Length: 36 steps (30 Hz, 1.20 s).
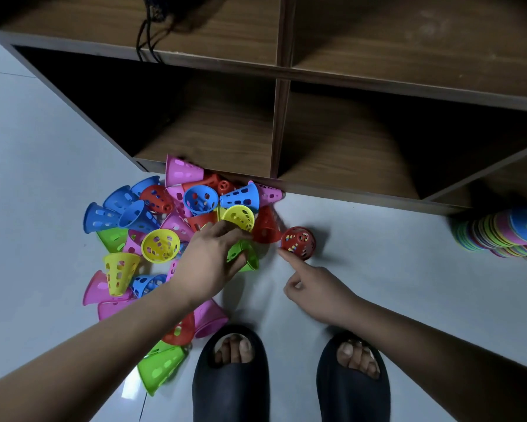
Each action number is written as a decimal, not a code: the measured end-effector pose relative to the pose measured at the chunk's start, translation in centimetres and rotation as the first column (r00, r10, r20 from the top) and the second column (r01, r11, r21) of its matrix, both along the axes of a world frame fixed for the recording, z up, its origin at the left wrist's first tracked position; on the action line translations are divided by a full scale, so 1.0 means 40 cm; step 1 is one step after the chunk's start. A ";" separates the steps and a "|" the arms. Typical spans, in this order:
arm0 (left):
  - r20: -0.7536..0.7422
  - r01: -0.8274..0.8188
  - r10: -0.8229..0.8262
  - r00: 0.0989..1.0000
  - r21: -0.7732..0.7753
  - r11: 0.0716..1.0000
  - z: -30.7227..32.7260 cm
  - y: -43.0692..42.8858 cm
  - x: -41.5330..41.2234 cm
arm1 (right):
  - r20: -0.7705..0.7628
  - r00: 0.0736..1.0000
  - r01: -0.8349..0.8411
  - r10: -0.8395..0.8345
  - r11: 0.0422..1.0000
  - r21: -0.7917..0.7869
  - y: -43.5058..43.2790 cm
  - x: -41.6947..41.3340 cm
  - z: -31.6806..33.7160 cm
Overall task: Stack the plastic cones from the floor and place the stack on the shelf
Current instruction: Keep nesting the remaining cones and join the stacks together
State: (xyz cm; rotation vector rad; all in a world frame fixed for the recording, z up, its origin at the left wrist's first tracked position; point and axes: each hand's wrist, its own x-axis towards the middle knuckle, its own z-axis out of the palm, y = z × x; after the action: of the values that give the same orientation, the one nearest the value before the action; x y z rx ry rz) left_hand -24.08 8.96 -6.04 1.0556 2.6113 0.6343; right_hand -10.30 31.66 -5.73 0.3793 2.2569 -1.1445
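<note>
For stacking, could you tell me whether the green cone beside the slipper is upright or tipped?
Tipped: the green cone lies on its side, slotted wall facing up.

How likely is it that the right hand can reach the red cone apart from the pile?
Likely yes: the right hand has its index fingertip at the red cone, and nothing lies between them.

The pale grey tiled floor [393,269] bears the brown wooden cubby shelf [282,129], a loose heap of perforated multicoloured plastic cones [160,245] at its foot, a red perforated cone [298,242] just beside the heap, a long multicoloured cone stack [499,236] at far right, and two black slippers [230,388].
</note>
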 end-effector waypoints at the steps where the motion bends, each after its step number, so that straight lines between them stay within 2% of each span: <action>1: -0.007 0.002 -0.002 1.000 -0.019 1.000 -0.001 0.004 0.000 | -0.009 1.000 0.004 -0.004 1.000 0.026 0.004 -0.002 -0.003; 4: -0.034 -0.015 0.013 0.999 -0.070 0.997 -0.003 0.009 -0.005 | -0.018 1.000 0.023 -0.021 0.995 0.097 0.013 -0.013 -0.008; 8: -0.054 -0.014 0.009 0.998 -0.105 0.994 -0.007 0.010 -0.019 | -0.045 0.990 0.141 -0.136 0.983 0.120 0.031 -0.037 -0.011; 12: -0.071 0.057 -0.065 0.995 -0.116 0.992 -0.011 0.022 -0.017 | -0.046 0.963 0.261 -0.267 0.959 -0.111 0.023 -0.062 0.002; 16: -0.062 0.097 -0.102 0.993 -0.072 0.993 -0.008 0.037 -0.005 | 0.042 0.928 0.363 -0.371 0.872 -0.328 0.001 -0.100 0.019; 20: -0.060 0.159 -0.167 0.984 -0.117 0.980 -0.018 0.044 -0.002 | 0.137 0.909 0.415 -0.394 0.818 -0.398 -0.002 -0.132 0.009; 24: -0.092 0.137 -0.158 0.983 -0.202 0.970 -0.022 0.042 -0.002 | 0.136 0.893 0.444 -0.428 0.797 -0.409 0.007 -0.146 0.003; 30: -0.140 0.071 -0.084 0.987 -0.096 0.993 -0.002 0.032 -0.016 | 0.029 0.880 0.447 -0.474 0.805 -0.389 -0.005 -0.111 0.040; 36: 0.028 -0.086 0.083 0.996 0.170 0.982 0.050 0.014 -0.021 | -0.160 0.769 0.532 -0.619 0.758 -0.377 0.002 -0.084 0.118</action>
State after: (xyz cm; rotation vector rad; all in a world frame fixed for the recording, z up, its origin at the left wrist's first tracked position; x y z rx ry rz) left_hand -24.93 9.53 -4.03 0.9828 2.6337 0.8978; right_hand -13.67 31.75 -1.00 0.8881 2.1835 -1.9587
